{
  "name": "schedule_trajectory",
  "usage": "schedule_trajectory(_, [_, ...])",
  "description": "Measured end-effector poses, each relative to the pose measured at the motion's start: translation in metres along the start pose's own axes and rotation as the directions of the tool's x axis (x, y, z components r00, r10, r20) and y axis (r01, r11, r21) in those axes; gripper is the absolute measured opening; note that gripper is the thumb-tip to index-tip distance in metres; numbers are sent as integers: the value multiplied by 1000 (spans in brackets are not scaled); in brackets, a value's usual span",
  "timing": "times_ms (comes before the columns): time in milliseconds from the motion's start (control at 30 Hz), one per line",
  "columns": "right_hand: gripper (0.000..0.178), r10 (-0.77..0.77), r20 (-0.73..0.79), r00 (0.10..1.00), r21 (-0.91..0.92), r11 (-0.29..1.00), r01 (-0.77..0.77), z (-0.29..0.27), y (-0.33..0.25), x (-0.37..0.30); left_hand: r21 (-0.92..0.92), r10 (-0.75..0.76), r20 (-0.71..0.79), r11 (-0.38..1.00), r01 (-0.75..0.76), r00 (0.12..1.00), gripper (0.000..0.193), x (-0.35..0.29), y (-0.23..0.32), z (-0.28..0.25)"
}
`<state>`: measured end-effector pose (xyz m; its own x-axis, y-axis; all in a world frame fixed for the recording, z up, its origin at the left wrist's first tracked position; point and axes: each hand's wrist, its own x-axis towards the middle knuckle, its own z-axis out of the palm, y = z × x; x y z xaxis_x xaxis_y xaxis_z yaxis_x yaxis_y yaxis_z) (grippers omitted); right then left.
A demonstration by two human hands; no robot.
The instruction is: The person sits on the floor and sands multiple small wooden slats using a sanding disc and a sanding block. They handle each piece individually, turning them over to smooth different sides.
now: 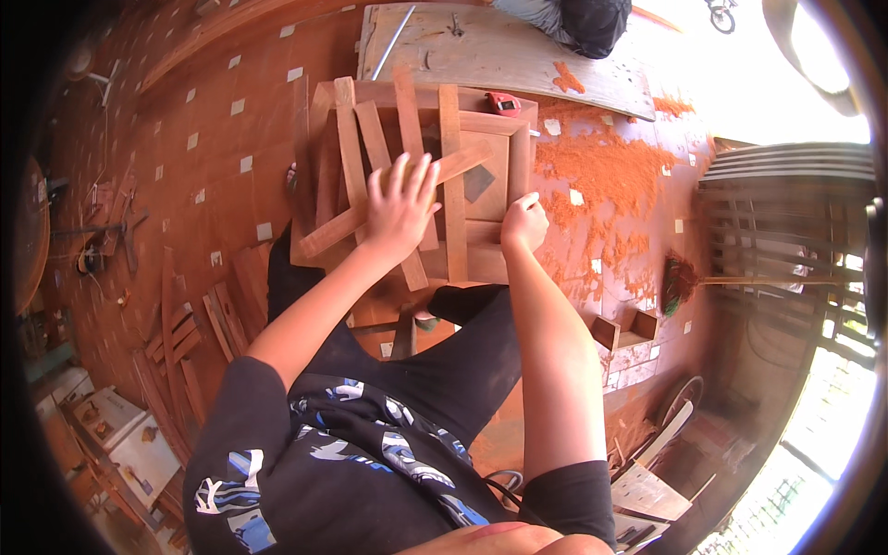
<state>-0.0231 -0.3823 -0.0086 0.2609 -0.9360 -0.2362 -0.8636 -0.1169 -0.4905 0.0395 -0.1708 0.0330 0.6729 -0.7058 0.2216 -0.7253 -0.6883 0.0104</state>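
Observation:
Across my lap lies a wooden panel [497, 208] with a raised frame, and several loose wooden slats [450, 120] are spread on it. My left hand [400, 211] rests with fingers spread on a slanting wooden slat [335, 230] that crosses the others. Something yellowish shows under those fingers, too covered to name. My right hand [525, 222] is closed around the right edge of the panel. Between the hands, a dark diamond-shaped patch [478, 183] shows on the panel. Near its far right corner sits a red tape measure [504, 104].
Beyond the panel is a wide board [509, 60], with a person [578, 18] at its far side. Orange sawdust [606, 171] covers floor on the right, near a broom [683, 282] and a small open wooden box [625, 331]. Wood offcuts [176, 347] lie left.

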Motion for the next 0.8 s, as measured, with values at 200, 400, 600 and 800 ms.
schedule_trajectory(200, [57, -37, -45, 998, -11, 999, 37, 3, 4, 4, -64, -9, 1, 998, 9, 1000, 71, 41, 20, 1])
schedule_trajectory(400, [57, 44, 48, 998, 7, 999, -44, -2, -3, 0, -90, -38, 62, 995, 44, 997, 71, -1, -8, -14])
schedule_trajectory(600, [56, 2, 34, 999, -23, 1000, -2, -4, -3, -4, 41, -95, 188, 995, 89, 978, 76, -93, -56, -50])
schedule_trajectory(800, [65, 54, 86, 995, -99, 994, -45, -9, -13, -5, -5, -131, 152, 991, 133, 980, 73, -72, -42, -41])
